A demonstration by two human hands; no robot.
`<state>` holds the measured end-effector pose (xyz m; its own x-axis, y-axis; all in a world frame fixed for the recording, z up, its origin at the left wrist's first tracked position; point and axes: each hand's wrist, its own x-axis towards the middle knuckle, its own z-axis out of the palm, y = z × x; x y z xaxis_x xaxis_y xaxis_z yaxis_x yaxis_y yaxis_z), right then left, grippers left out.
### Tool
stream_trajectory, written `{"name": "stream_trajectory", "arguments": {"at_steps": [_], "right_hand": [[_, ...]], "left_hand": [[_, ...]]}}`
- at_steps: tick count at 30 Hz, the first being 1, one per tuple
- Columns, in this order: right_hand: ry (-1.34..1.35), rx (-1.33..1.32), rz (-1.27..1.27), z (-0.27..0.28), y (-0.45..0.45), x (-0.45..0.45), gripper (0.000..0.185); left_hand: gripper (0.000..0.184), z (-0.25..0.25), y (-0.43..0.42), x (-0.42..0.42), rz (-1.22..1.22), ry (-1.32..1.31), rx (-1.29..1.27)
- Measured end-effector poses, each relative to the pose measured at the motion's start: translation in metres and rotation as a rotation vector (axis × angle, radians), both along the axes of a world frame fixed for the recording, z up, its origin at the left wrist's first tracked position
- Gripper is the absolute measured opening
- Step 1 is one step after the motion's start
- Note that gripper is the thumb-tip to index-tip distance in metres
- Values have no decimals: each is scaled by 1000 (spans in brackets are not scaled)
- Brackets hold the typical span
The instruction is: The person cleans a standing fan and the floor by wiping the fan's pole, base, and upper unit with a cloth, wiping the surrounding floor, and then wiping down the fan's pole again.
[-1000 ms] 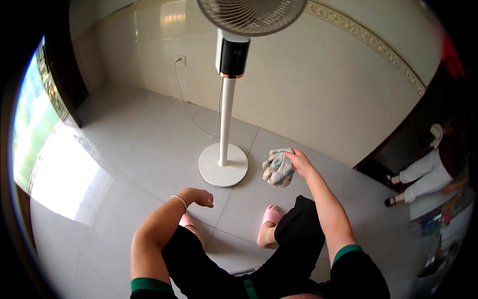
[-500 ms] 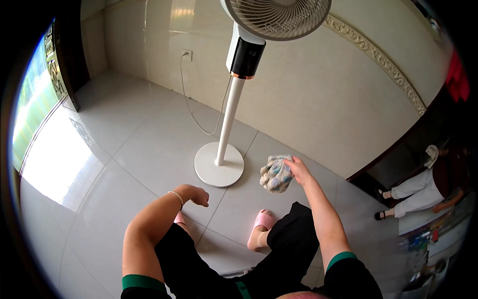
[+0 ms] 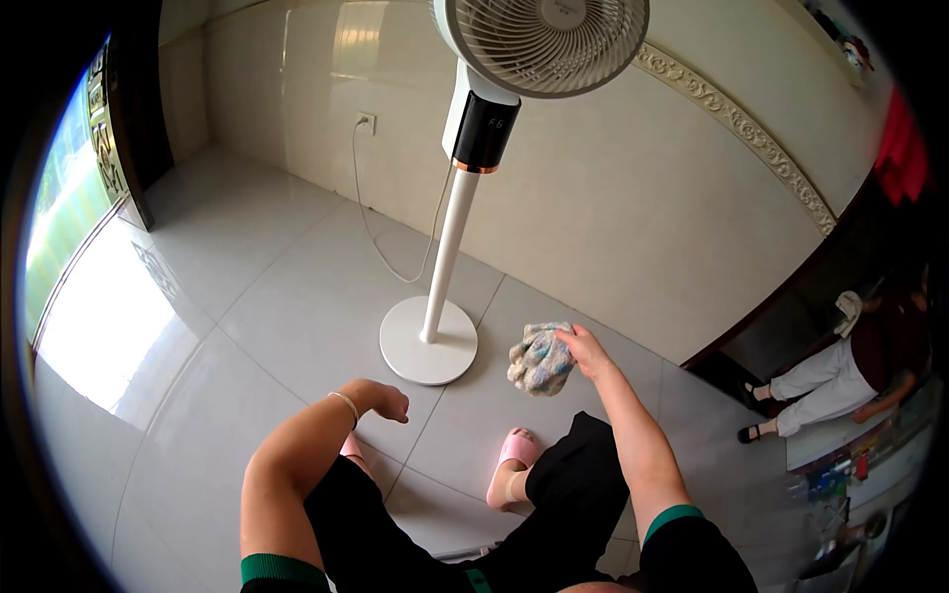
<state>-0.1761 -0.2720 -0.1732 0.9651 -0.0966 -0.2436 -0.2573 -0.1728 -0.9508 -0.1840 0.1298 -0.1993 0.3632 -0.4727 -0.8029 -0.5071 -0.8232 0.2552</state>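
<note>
My right hand [image 3: 583, 350] pinches a bunched, fluffy cloth [image 3: 541, 360] by its upper right edge. The cloth is pale beige-grey with bluish patches and hangs above the floor tiles, right of the fan base. My left hand [image 3: 391, 402], with a bangle at the wrist, is curled into a loose fist over the floor; nothing shows in it. In front stands a white pedestal fan [image 3: 450, 247] with a round base [image 3: 428, 361], a black display panel [image 3: 486, 130] and a round grille [image 3: 544, 40].
The fan's cord [image 3: 371, 232] runs to a wall socket [image 3: 366, 124]. Pink slippers [image 3: 511, 460] are on my feet. At right, a person in pale trousers [image 3: 816, 385] is near a cluttered surface [image 3: 860, 469]. A bright doorway [image 3: 74, 217] lies at left.
The view has tilted slightly upward, so the fan and floor sit lower in the picture and more of the grille shows. Both hands keep nearly the same pose; the cloth is still held.
</note>
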Motion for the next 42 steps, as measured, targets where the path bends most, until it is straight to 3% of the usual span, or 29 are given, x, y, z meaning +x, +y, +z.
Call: {"name": "stream_trajectory", "arguments": {"at_steps": [42], "right_hand": [[12, -26, -16, -12, -6, 4, 32]], "left_hand": [[49, -9, 2, 2, -7, -1, -3]]}}
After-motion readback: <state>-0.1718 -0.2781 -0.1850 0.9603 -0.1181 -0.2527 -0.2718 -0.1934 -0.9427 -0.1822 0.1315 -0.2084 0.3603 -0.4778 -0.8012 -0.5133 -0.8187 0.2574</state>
